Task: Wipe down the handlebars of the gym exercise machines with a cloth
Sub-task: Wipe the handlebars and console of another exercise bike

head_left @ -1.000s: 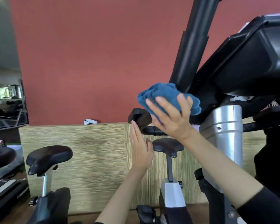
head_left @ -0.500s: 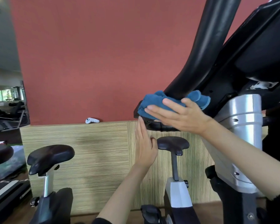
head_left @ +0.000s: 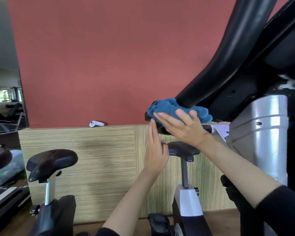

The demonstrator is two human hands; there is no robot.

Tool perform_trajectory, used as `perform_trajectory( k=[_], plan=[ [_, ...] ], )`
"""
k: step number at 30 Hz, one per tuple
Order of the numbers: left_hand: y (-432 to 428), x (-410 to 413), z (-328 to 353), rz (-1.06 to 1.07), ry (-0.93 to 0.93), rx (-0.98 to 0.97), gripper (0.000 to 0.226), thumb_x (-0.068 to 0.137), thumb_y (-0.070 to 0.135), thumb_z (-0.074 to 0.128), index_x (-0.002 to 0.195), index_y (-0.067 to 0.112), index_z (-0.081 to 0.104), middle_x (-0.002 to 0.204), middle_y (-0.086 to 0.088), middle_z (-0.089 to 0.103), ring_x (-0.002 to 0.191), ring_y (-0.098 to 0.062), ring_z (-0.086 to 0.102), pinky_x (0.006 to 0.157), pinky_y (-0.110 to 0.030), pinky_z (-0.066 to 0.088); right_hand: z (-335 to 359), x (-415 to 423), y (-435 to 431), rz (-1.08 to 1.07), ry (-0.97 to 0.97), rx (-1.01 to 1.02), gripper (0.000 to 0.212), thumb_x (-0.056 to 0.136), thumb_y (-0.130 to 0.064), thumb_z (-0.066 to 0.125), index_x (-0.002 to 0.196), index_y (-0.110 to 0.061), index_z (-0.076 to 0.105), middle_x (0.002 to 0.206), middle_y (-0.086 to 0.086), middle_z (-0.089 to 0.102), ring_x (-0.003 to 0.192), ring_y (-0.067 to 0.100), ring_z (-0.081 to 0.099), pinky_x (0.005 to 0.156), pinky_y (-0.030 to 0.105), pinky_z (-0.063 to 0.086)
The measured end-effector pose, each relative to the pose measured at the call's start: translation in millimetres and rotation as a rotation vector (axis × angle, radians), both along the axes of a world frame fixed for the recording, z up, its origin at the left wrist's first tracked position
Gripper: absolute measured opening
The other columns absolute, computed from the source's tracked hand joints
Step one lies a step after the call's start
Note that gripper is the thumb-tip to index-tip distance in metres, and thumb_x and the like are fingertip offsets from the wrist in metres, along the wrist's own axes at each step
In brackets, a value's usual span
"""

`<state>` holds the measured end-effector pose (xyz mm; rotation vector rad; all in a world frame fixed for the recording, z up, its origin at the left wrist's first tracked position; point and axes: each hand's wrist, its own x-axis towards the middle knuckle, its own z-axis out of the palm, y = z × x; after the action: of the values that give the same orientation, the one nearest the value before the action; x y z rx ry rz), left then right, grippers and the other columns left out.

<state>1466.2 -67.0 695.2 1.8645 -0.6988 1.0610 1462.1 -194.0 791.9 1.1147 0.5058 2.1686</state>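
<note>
Two hands: both are raised at the exercise machine on the right, bare forearms coming out of dark sleeves
Right hand (head_left: 182,128): lies on the cloth from below and in front; its fingers (head_left: 162,117) are nearly straight and spread a little, pressing the cloth flat rather than curling round it
Cloth (head_left: 167,107): blue and bunched; pressed against the lower end of the thick black handlebar (head_left: 228,57), where that bar slopes down from the upper right; part of it sticks out past the hand on the right
Left hand (head_left: 156,150): upright and flat, fingers straight and close together, holding nothing; its fingertips reach the dark bar end (head_left: 147,117) just under the cloth
Silver column (head_left: 262,133): stands right of the hands, beneath the machine's black housing
Saddles: one black saddle (head_left: 186,150) sits just behind the right wrist; another saddle (head_left: 51,160) is well apart at lower left
Backdrop: red wall (head_left: 109,57) above a striped wooden panel (head_left: 92,159); a small white controller (head_left: 96,124) lies on the panel's top ledge; a mirror (head_left: 3,99) at the far left shows more gym gear
</note>
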Motion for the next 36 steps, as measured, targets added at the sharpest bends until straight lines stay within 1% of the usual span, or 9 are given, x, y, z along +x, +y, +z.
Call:
perform_trajectory(
  k=[2, 5, 7, 10, 13, 17, 20, 25, 36],
  plan=[
    [2, -2, 2, 0.005, 0.028, 0.022, 0.078, 0.087, 0.003, 0.038, 0.146, 0.022, -0.009, 0.153, 0.013, -0.009, 0.142, 0.006, -0.009, 0.117, -0.017, 0.002, -3, 0, -8, -0.121, 0.055, -0.075, 0.086, 0.077, -0.044, 0.068, 0.15, -0.022, 0.027, 0.162, 0.002, 0.003, 0.14, 0.024, 0.01, 0.116, 0.038, 0.01],
    [6, -8, 8, -0.002, 0.056, 0.048, 0.077, 0.087, 0.001, 0.04, 0.151, 0.015, 0.002, 0.16, 0.002, 0.003, 0.145, -0.004, 0.002, 0.119, -0.027, 0.011, 4, -15, -18, -0.249, 0.041, -0.137, 0.08, 0.084, -0.039, 0.058, 0.152, -0.019, 0.022, 0.162, 0.005, -0.001, 0.148, 0.028, -0.002, 0.118, 0.042, 0.003],
    [11, -11, 10, -0.004, 0.055, 0.068, 0.075, 0.086, -0.002, 0.042, 0.152, 0.01, 0.007, 0.159, -0.002, 0.012, 0.145, -0.01, 0.012, 0.119, -0.032, 0.016, 13, -30, -23, -0.261, 0.046, -0.176, 0.073, 0.083, -0.037, 0.057, 0.149, -0.019, 0.03, 0.162, 0.005, 0.0, 0.148, 0.028, 0.001, 0.119, 0.043, -0.001],
    [15, -17, 14, -0.007, 0.09, 0.097, 0.077, 0.089, -0.002, 0.041, 0.153, 0.015, 0.001, 0.16, 0.005, 0.002, 0.146, -0.006, 0.004, 0.12, -0.026, 0.009, 33, -64, -31, -0.189, 0.079, -0.199, 0.077, 0.079, -0.039, 0.064, 0.147, -0.019, 0.035, 0.162, 0.003, 0.004, 0.145, 0.023, 0.013, 0.12, 0.042, -0.002],
    [15, -30, 19, -0.001, 0.134, 0.116, 0.078, 0.091, 0.001, 0.039, 0.15, 0.022, -0.008, 0.155, 0.019, -0.01, 0.142, 0.006, -0.006, 0.114, -0.013, -0.001, 50, -103, -37, -0.109, 0.075, -0.122, 0.067, 0.092, -0.039, 0.051, 0.15, -0.015, 0.029, 0.162, 0.003, 0.009, 0.148, 0.027, 0.007, 0.121, 0.043, 0.001],
    [12, -43, 28, -0.008, 0.216, 0.122, 0.075, 0.093, 0.003, 0.037, 0.15, 0.019, -0.009, 0.153, 0.018, -0.012, 0.138, 0.013, -0.011, 0.11, -0.006, -0.005, 73, -150, -30, 0.109, 0.193, 0.093, 0.049, 0.103, -0.035, 0.035, 0.146, -0.012, 0.036, 0.156, 0.001, 0.023, 0.141, 0.022, 0.025, 0.117, 0.042, 0.015],
    [8, -48, 32, 0.012, 0.258, 0.113, 0.076, 0.091, 0.001, 0.039, 0.15, 0.015, -0.007, 0.154, 0.015, -0.008, 0.134, 0.018, -0.012, 0.108, -0.004, -0.006, 89, -177, -11, 0.268, 0.358, 0.29, 0.039, 0.102, -0.03, 0.037, 0.137, -0.013, 0.04, 0.143, 0.002, 0.028, 0.147, 0.02, 0.008, 0.117, 0.044, 0.016],
    [10, -54, 37, -0.024, 0.292, 0.102, 0.077, 0.09, 0.0, 0.038, 0.148, 0.019, -0.008, 0.154, 0.017, -0.01, 0.139, 0.012, -0.011, 0.113, -0.009, -0.004, 85, -187, 9, 0.037, 0.439, 0.369, 0.056, 0.087, -0.024, 0.058, 0.14, -0.013, 0.044, 0.146, 0.003, 0.034, 0.136, 0.032, 0.022, 0.114, 0.045, 0.022],
    [13, -53, 38, -0.055, 0.274, 0.068, 0.071, 0.092, 0.003, 0.036, 0.149, 0.021, -0.003, 0.155, 0.014, -0.001, 0.141, 0.01, -0.004, 0.113, -0.009, -0.001, 61, -195, 19, -0.456, 0.523, 0.305, 0.054, 0.094, -0.019, 0.047, 0.146, -0.008, 0.038, 0.153, 0.005, 0.03, 0.14, 0.032, 0.021, 0.118, 0.043, 0.012]
  ],
)
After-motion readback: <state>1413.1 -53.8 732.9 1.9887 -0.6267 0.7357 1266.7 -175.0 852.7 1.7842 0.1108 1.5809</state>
